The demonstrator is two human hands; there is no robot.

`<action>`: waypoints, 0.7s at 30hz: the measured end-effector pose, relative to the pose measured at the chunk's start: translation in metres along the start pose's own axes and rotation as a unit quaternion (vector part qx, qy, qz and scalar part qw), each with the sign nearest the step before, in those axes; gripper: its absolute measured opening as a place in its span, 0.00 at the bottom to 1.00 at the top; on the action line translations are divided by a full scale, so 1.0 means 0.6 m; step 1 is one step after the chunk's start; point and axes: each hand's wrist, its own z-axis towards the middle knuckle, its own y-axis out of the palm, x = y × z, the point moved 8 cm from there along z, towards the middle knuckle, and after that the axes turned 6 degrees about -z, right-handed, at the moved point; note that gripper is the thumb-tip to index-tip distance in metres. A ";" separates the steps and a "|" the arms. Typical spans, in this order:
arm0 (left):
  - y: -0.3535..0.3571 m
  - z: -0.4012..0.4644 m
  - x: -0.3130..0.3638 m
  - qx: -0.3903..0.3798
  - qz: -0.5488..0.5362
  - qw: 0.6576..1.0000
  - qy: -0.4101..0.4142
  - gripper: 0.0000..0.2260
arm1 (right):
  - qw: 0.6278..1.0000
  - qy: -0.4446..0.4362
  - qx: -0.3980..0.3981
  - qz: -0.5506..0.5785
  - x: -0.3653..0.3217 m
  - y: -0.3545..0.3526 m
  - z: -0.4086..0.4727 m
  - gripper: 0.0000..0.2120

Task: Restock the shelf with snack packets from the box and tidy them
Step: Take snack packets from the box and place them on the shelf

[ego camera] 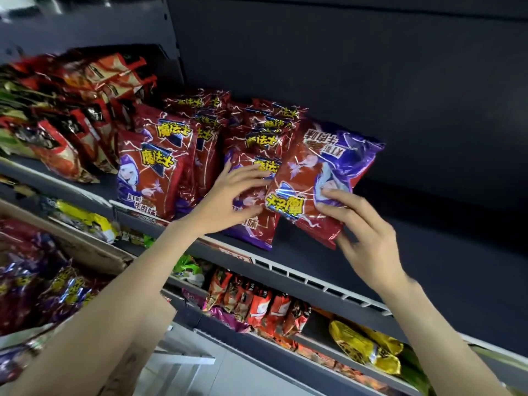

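On the dark top shelf (pixel 400 252) stand rows of red-and-purple snack packets (pixel 154 172). My right hand (pixel 363 232) grips one such packet (pixel 314 178) upside down, at the right end of the rows, with the thumb on its front. My left hand (pixel 228 201) presses with spread, straight fingers on the front packet (pixel 251 224) of the neighbouring row. The cardboard box (pixel 94 250) at the lower left holds several more shiny packets (pixel 43 290).
Dark red packets (pixel 71 110) fill the shelf's left part. To the right of the held packet the shelf is bare. Lower shelves carry orange packets (pixel 257 307), yellow bags (pixel 365 347) and green ones. A white price rail (pixel 314 281) edges the shelf.
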 end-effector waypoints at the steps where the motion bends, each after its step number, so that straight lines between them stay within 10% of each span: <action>1: -0.014 -0.008 -0.005 0.026 -0.081 0.995 -0.049 0.15 | 1.000 -0.005 0.001 0.009 -0.004 0.003 0.002 0.16; 6: -0.018 -0.043 0.021 0.038 -0.404 0.873 -0.271 0.33 | 0.996 0.017 0.071 0.057 -0.038 0.004 0.022 0.18; 10: -0.009 -0.050 0.051 0.127 -0.510 0.798 -0.295 0.34 | 0.998 -0.006 -0.004 0.057 -0.075 0.047 0.020 0.21; 15: -0.104 -0.035 0.062 0.205 -0.372 0.876 -0.229 0.23 | 0.999 0.031 -0.029 -0.030 -0.067 0.042 0.015 0.19; 21: -0.120 0.026 0.100 0.002 -0.133 0.983 -0.123 0.15 | 0.975 0.197 -0.101 0.004 -0.013 0.045 0.057 0.37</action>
